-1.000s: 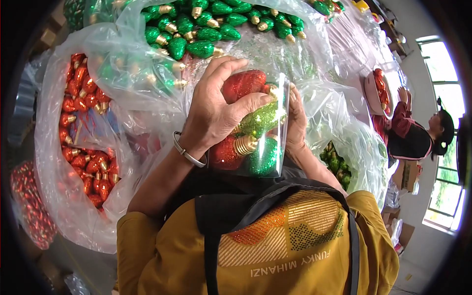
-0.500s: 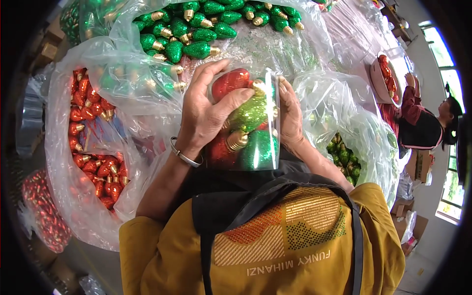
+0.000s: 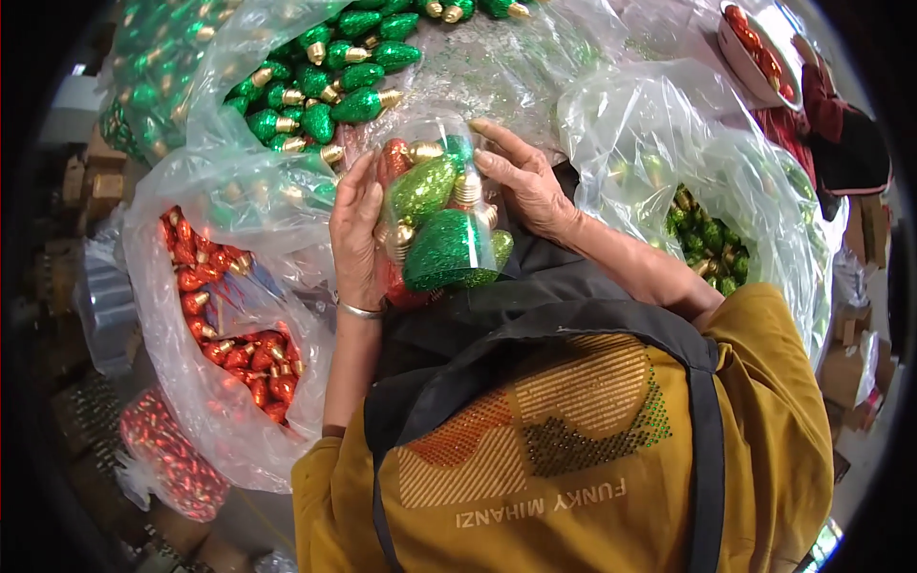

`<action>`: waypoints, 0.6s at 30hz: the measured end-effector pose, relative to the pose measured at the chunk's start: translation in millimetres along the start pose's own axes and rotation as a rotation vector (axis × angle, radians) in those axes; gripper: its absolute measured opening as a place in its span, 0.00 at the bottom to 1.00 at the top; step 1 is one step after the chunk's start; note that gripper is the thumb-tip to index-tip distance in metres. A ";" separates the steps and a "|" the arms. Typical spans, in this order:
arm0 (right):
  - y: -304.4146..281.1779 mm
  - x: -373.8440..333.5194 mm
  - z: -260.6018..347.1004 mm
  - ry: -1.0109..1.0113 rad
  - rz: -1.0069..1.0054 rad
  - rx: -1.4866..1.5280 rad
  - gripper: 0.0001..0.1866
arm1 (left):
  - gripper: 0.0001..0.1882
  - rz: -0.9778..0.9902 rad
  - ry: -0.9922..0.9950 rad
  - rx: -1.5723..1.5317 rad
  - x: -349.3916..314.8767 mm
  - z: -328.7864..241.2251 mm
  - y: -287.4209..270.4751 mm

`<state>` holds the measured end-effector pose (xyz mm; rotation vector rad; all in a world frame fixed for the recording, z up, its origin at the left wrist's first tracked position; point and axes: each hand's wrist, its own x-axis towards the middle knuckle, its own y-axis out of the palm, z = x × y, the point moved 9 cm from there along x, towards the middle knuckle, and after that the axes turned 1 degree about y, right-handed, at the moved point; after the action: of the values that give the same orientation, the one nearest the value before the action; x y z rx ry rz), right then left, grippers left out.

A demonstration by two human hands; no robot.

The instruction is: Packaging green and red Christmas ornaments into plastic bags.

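Between my two hands is a clear plastic cylinder [image 3: 449,244] filled with glittery bulb-shaped ornaments in red, light green and dark green with gold screw caps. My left hand [image 3: 357,239] lies along the cylinder's left side, its fingers pointing up and pressed to the wall. My right hand [image 3: 530,181] grips the upper right of the cylinder, thumb and fingers at its rim. A light green bulb [image 3: 422,186] and a large dark green bulb [image 3: 447,250] show through the wall. Whether a lid closes the cylinder, I cannot make out.
Dark green bulbs [image 3: 358,76] lie heaped at the far side. Clear plastic bags hold red bulbs [image 3: 258,368] at left and light green bulbs [image 3: 709,244] at right. A white basin [image 3: 750,62] of red bulbs stands far right, beside another person [image 3: 845,134]. Boxes [image 3: 845,368] stand behind.
The cylinder has turned, so different bulbs face me. My left hand has moved from its upper front to its left side, while my right hand has come round onto the upper rim. My view has shifted.
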<state>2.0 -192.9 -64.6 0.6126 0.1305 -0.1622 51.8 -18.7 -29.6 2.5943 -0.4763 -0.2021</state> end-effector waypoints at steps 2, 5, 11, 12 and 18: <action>4.3 -3.5 0.7 0.030 0.078 -0.099 0.27 | 0.23 0.004 -0.007 -0.024 -1.2 0.9 -1.4; 2.3 2.1 3.7 0.029 0.091 -0.242 0.30 | 0.23 -0.003 -0.037 0.020 -3.0 12.6 -9.7; 5.8 10.4 10.8 -0.006 0.068 -0.312 0.37 | 0.24 -0.020 -0.023 -0.018 0.2 8.6 -5.6; 2.7 13.5 11.5 -0.035 0.047 -0.359 0.36 | 0.24 -0.024 -0.028 -0.006 3.3 9.9 -5.0; -14.1 32.9 5.5 -0.090 0.007 -0.397 0.35 | 0.29 0.021 -0.107 0.072 3.7 15.1 -6.2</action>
<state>32.0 -211.1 -73.6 0.2095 0.0710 -0.1519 53.7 -21.6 -46.0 2.6570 -0.5586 -0.3239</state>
